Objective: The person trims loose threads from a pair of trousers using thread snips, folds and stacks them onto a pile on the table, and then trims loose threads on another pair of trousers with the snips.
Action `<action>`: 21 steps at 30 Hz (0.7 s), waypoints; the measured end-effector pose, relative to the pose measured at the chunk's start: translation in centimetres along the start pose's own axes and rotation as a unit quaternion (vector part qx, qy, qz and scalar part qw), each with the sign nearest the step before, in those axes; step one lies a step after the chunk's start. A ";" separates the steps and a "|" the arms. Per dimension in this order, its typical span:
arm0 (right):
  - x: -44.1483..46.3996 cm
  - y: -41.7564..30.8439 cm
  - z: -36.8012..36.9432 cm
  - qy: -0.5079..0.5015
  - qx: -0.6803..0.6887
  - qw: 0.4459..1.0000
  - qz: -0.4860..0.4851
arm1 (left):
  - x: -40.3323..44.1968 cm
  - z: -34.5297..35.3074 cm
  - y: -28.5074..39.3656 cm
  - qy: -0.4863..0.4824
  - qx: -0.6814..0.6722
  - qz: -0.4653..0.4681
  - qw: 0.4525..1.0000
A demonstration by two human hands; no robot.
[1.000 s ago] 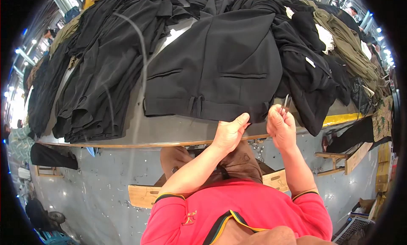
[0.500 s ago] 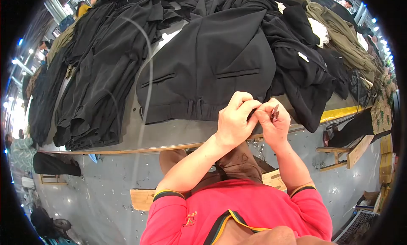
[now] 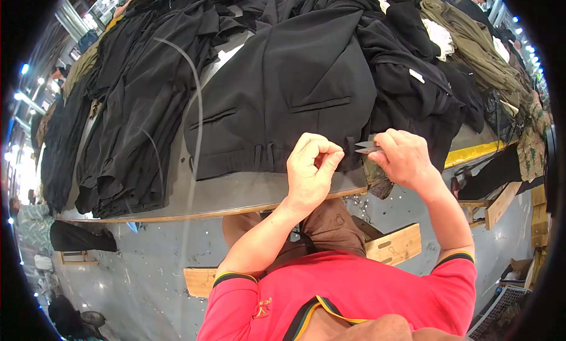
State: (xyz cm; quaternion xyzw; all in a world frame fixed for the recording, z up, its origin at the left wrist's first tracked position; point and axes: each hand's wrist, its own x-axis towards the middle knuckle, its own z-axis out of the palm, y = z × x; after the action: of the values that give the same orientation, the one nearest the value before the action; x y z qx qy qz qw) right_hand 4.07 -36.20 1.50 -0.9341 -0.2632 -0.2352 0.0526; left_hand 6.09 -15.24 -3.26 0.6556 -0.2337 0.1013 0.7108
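Observation:
Black trousers (image 3: 318, 64) lie spread on the table, with their elastic waistband (image 3: 230, 162) towards me and two welt pockets showing. At the right part of the waistband, my left hand (image 3: 312, 167) is closed in a pinch, thumb against forefinger; what sits between the fingertips is too small to make out. Just right of it, my right hand (image 3: 407, 155) grips a small pair of thread snips (image 3: 367, 147). The blades point left, slightly apart, beside a belt loop (image 3: 350, 147) at the waistband's end.
More dark garments (image 3: 138, 117) hang over the table at left. A black pile (image 3: 413, 99) with a white label lies at right, beside olive clothing (image 3: 471, 52). The table's edge (image 3: 171, 214) runs before me. Wooden stools (image 3: 394, 244) stand on the floor (image 3: 147, 276).
My hands, close together before, are now apart. The right moved right and its snips swung from inside the fist to point left. My left hand and the trousers shifted slightly left.

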 end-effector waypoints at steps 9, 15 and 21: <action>-0.2 0.2 0.5 0.009 0.010 1.000 -0.007 | -0.3 -0.2 -0.2 -0.010 -0.022 -0.042 0.999; 0.1 0.3 0.5 0.008 0.047 0.999 0.009 | -0.3 -0.3 -0.1 -0.009 -0.059 -0.080 0.995; 0.6 0.6 1.4 0.009 0.053 0.998 -0.019 | -0.4 -0.2 -0.2 -0.003 -0.064 -0.094 0.993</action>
State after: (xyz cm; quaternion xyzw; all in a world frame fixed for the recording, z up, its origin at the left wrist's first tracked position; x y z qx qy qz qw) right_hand 5.46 -36.13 0.59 -0.9224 -0.2930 -0.2306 0.1003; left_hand 5.87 -15.03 -3.67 0.6283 -0.1790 0.0165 0.7569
